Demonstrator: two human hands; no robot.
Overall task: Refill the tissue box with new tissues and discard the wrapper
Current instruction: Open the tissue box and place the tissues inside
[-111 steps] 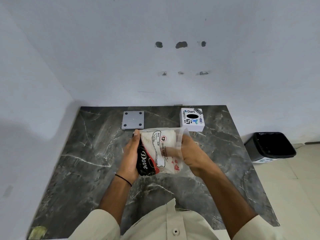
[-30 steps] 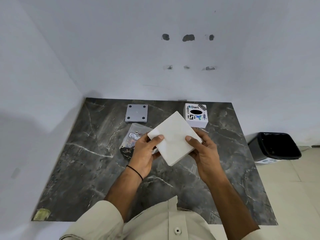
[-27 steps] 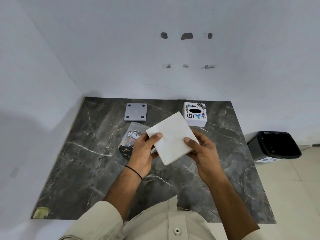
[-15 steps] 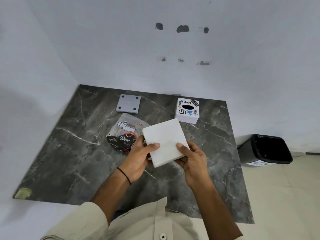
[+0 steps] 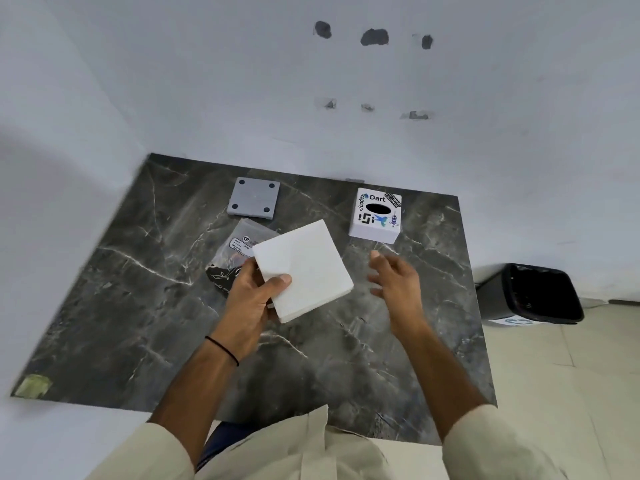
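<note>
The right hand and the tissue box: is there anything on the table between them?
No. In the head view, only bare dark marble table shows between the open right hand and the tissue box.

We seem to stand in a plain office or utility corner: bare white walls point(image 5: 346, 126) pocked with old drill holes point(image 5: 374, 37), a dark marble counter point(image 5: 138, 306), a sticker-covered tissue box point(image 5: 376, 216), tiled floor point(image 5: 554, 393), a black bin point(image 5: 533, 294).

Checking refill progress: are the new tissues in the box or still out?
Out: the left hand holds the tissue stack above the table, apart from the tissue box.
</note>
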